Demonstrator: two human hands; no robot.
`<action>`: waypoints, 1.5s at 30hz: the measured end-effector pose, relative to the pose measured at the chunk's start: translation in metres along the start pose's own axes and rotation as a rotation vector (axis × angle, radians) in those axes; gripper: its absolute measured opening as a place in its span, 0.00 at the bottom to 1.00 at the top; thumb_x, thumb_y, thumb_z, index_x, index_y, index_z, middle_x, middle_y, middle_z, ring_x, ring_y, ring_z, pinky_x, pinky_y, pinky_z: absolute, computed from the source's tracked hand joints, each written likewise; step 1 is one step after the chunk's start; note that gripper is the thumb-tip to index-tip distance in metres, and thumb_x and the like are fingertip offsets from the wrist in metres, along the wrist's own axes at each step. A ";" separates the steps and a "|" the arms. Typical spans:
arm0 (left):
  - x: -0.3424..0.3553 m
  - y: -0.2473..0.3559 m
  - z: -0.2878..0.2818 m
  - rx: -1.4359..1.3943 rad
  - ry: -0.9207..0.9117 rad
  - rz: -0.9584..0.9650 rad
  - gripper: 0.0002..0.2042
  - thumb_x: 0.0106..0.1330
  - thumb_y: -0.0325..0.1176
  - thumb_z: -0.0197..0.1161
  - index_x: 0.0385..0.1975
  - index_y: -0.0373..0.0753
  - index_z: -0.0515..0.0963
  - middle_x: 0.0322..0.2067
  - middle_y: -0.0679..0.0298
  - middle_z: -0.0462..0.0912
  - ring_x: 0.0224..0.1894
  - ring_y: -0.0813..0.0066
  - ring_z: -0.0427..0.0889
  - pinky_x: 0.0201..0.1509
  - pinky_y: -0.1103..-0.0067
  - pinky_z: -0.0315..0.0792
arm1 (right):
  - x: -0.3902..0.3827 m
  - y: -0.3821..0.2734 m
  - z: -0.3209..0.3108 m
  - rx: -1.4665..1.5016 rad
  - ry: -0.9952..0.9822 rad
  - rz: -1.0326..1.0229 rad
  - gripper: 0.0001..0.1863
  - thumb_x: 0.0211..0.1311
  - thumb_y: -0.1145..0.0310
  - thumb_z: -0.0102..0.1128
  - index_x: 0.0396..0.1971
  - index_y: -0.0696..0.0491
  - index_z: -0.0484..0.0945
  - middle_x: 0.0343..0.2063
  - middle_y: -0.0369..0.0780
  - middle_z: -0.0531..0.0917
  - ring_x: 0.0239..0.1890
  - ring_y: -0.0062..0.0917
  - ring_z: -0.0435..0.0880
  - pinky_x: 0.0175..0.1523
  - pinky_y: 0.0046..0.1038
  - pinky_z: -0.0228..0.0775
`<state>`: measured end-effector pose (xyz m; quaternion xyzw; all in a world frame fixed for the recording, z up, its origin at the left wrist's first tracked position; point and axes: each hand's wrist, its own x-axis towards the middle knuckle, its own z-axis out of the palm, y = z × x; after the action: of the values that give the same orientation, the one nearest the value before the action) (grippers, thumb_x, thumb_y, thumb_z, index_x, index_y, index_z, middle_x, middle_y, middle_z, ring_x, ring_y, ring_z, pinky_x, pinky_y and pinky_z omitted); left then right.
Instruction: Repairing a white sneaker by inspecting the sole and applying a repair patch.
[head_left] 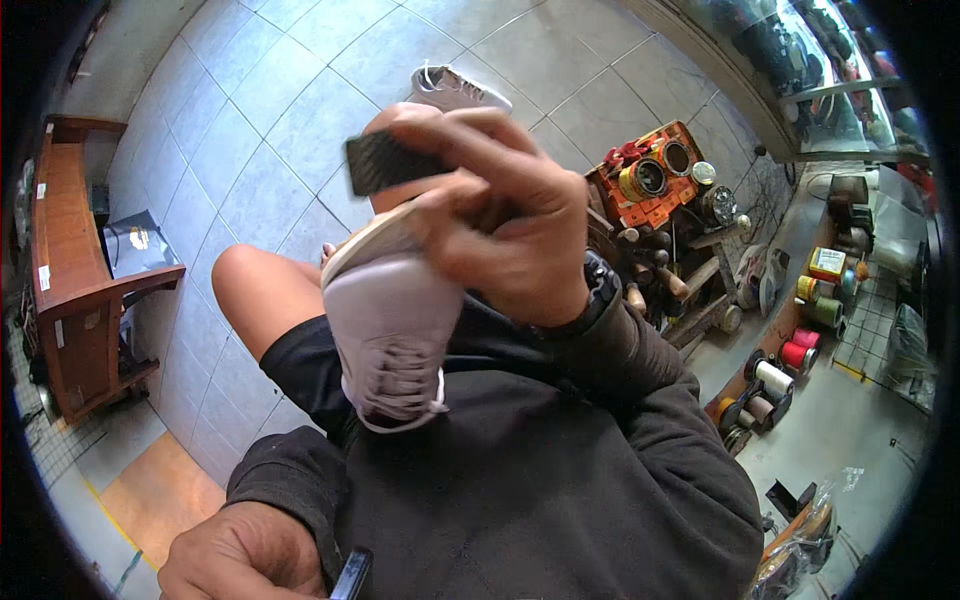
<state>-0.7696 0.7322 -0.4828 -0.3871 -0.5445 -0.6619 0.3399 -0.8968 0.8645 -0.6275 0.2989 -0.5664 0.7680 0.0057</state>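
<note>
My right hand [510, 225] is raised in front of me and shut on a pale lavender sneaker [390, 330]. The shoe hangs with its laces facing me and its light sole edge under my fingers. In the same hand, a dark textured rectangular block [385, 160] is pinched against the sole. My left hand [240, 555] is low at the bottom edge with its fingers curled, and a dark slim object [350, 575] sticks out beside them, cut off by the frame. My bare knee [245, 275] shows to the left of the shoe.
A second white sneaker [455, 88] lies on the grey tiled floor ahead. A wooden bench [70, 260] and a black bag [140, 245] stand at the left. An orange tray of tins and tape rolls [650, 185] and several thread spools [790, 355] crowd the right.
</note>
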 end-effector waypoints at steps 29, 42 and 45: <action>0.030 -0.093 -0.003 -0.348 0.042 -0.036 0.06 0.73 0.24 0.55 0.30 0.37 0.71 0.15 0.62 0.78 0.14 0.75 0.79 0.19 0.82 0.76 | -0.035 0.032 -0.046 0.395 0.241 0.653 0.32 0.65 0.77 0.71 0.68 0.65 0.71 0.56 0.38 0.73 0.50 0.21 0.84 0.51 0.21 0.79; 0.034 -0.082 -0.001 -0.275 0.042 -0.007 0.07 0.74 0.24 0.53 0.31 0.37 0.72 0.15 0.64 0.78 0.14 0.76 0.79 0.19 0.82 0.76 | -0.034 0.041 -0.045 0.371 0.263 0.695 0.31 0.66 0.78 0.70 0.66 0.71 0.70 0.57 0.44 0.76 0.58 0.33 0.85 0.61 0.28 0.83; 0.033 -0.078 0.001 -0.282 0.033 0.003 0.07 0.74 0.24 0.53 0.31 0.37 0.72 0.15 0.64 0.78 0.14 0.76 0.79 0.19 0.82 0.76 | -0.033 0.039 -0.045 0.386 0.258 0.687 0.31 0.65 0.78 0.71 0.65 0.71 0.71 0.58 0.44 0.76 0.57 0.34 0.86 0.61 0.29 0.83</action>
<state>-0.8531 0.7464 -0.4890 -0.4211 -0.4398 -0.7376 0.2918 -0.9034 0.9014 -0.6848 -0.0105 -0.4735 0.8484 -0.2363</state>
